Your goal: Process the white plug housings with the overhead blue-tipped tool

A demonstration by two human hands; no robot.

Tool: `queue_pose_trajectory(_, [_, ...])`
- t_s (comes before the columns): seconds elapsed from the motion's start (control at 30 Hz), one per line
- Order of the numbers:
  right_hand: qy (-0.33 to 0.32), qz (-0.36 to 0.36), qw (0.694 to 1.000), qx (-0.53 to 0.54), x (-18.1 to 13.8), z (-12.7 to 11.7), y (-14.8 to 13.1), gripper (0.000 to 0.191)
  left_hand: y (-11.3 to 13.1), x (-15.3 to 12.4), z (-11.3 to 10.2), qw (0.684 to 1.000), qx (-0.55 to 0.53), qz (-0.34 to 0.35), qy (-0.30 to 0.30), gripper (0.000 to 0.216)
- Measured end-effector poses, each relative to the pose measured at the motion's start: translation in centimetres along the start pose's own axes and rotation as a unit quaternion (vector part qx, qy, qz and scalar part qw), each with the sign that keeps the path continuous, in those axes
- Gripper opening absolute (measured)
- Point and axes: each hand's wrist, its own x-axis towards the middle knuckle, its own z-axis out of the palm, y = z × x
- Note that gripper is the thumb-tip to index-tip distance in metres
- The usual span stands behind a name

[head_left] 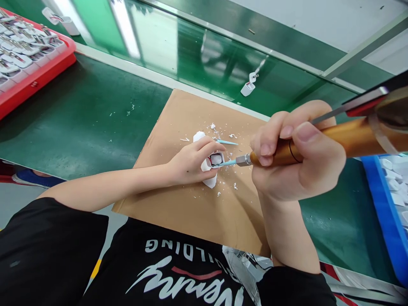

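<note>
My left hand (191,161) lies on the brown cardboard sheet (178,204), its fingers closed around a small white plug-adapter housing (222,156). The open side of the housing faces right, with a pale block and a bit of red wire visible inside. A white scrap, perhaps cloth or paper (210,182), sticks out under that hand. Wrapped in my right hand (299,157) is a gold pen-shaped tool (347,136) with a metal collar and a slim light-blue tip. The tip touches the housing's near rim. A separate light-blue pointed piece (228,142) lies just beyond the housing.
White shavings (235,186) are scattered over the cardboard. A red tray (60,63) of white parts with metal prongs stands at left. At right is a blue bin (379,204) holding white pieces. One opened adapter (247,88) rests behind the cardboard, another (68,25) at upper left.
</note>
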Motion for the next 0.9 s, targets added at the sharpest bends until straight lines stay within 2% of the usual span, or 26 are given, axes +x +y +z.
queue_pose_trajectory(0.3, [0.018, -0.022, 0.999, -0.040, 0.09, -0.11, 0.11, 0.025, -0.08, 0.07, -0.12, 1.000, 0.003, 0.003, 0.002, 0.031])
queue_pose_trajectory(0.57, [0.027, 0.004, 0.998, -0.050, 0.03, -0.24, 0.21, 0.034, -0.15, -0.03, -0.04, 1.000, 0.006, 0.000, 0.003, 0.032])
queue_pose_trajectory(0.9, [0.015, -0.013, 0.996, -0.086, -0.07, -0.06, 0.07, 0.031, -0.27, -0.12, -0.11, 1.000, 0.018, -0.009, -0.014, 0.030])
